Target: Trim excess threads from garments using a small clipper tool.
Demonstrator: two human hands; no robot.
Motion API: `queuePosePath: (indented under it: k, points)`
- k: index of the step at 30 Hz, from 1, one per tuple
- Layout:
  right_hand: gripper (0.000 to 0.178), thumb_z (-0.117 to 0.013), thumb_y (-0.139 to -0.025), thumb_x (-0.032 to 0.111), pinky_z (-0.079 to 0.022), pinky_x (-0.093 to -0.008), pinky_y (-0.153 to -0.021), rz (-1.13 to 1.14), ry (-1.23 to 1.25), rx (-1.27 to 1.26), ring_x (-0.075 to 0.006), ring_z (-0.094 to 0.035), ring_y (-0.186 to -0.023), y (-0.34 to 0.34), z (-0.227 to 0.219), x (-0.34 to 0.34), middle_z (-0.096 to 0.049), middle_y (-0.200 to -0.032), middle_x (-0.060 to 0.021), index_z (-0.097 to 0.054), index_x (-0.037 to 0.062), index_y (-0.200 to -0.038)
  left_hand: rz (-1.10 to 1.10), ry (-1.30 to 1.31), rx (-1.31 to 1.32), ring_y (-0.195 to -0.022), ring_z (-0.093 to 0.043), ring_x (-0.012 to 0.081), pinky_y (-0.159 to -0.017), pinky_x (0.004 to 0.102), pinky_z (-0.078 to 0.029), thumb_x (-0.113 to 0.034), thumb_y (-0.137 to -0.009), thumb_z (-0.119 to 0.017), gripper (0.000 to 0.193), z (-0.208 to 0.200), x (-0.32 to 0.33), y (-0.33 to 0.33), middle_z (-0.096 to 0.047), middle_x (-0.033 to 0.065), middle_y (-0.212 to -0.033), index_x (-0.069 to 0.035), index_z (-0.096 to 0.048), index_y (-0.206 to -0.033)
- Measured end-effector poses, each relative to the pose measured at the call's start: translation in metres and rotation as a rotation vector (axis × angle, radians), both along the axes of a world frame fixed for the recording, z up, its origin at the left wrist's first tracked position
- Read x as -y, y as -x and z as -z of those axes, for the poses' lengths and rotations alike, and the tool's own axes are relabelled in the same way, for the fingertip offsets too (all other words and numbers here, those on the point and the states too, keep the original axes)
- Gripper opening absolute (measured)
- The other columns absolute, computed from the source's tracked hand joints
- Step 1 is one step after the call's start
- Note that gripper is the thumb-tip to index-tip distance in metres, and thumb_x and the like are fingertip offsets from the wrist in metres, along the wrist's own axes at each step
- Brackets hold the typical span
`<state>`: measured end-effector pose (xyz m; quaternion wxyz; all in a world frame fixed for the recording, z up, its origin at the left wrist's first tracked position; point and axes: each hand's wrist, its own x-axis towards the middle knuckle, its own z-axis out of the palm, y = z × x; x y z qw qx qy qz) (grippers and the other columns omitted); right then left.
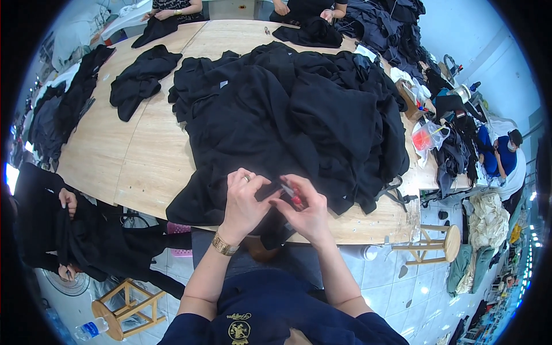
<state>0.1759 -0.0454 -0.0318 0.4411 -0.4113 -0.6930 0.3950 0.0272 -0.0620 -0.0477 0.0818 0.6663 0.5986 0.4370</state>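
Observation:
A large heap of black garments (253,115) covers the middle of the table and reaches its near edge. In front of me, my right hand (307,210) is closed around small red-handled thread snips (296,199), whose metal blades point toward my left hand (244,201). The left thumb and fingertips come together beside the blades, over the near part of the black cloth. What they pinch there, perhaps cloth or a thread, is too small to make out. A ring and a wide bracelet (224,245) are on that side.
Separate black garments (144,80) lie on the wooden table (149,149). Two people work at the far edge; another stands at the left holding dark cloth (72,224). A bagged red drink (424,138) stands at the right. Wooden stools (451,243) stand on the floor at both sides.

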Motion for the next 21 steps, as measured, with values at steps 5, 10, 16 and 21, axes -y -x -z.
queuePosePath:
  k: [5, 10, 16, 21]
  points:
    - [0.014, -0.064, -0.083, 0.003, -0.046, -0.0202, -0.062, 0.077, -0.038, -0.078, -0.0067, -0.057, -0.068, 0.005, 0.017, -0.013, -0.062, -0.077, -0.0054, -0.06, 0.0002, -0.096, 0.011, -0.018, -0.04, -0.08, -0.052, 0.0236, -0.077, 0.0353, -0.04, -0.016, -0.064, -0.078, 0.022, -0.003, -0.001, -0.002, -0.057, 0.0074, -0.073, -0.005, -0.061, -0.073]
    - [0.006, -0.058, -0.09, 0.006, -0.039, -0.0142, -0.065, 0.224, 0.173, -0.393, -0.0014, -0.048, -0.07, -0.007, 0.015, -0.016, -0.054, -0.077, 0.0032, -0.057, 0.0003, -0.089, -0.029, -0.016, -0.005, -0.078, -0.051, 0.0227, -0.075, 0.0344, -0.04, -0.016, -0.063, -0.079, 0.024, -0.001, 0.0, 0.002, -0.057, 0.0058, -0.072, -0.006, -0.059, -0.07]
    - [0.011, -0.059, -0.09, 0.011, -0.025, -0.0144, -0.05, 0.199, 0.241, -0.596, 0.0017, -0.036, -0.056, -0.021, 0.036, -0.008, -0.046, -0.066, 0.0081, -0.059, 0.0008, -0.093, -0.05, -0.001, -0.001, -0.08, -0.051, 0.0224, -0.074, 0.0342, -0.04, -0.016, -0.064, -0.079, 0.024, 0.001, -0.002, 0.004, -0.058, 0.0052, -0.074, -0.007, -0.058, -0.069]
    - [0.025, -0.066, -0.08, 0.003, -0.029, -0.0139, -0.051, 0.058, 0.277, -0.14, 0.0015, -0.035, -0.056, -0.007, 0.048, -0.02, -0.048, -0.068, 0.0079, -0.059, -0.0017, -0.104, 0.262, 0.023, 0.233, -0.098, -0.056, 0.0242, -0.087, 0.0317, -0.044, -0.003, -0.077, -0.064, 0.028, 0.006, -0.021, 0.018, -0.059, 0.0103, -0.103, -0.008, -0.067, -0.105]
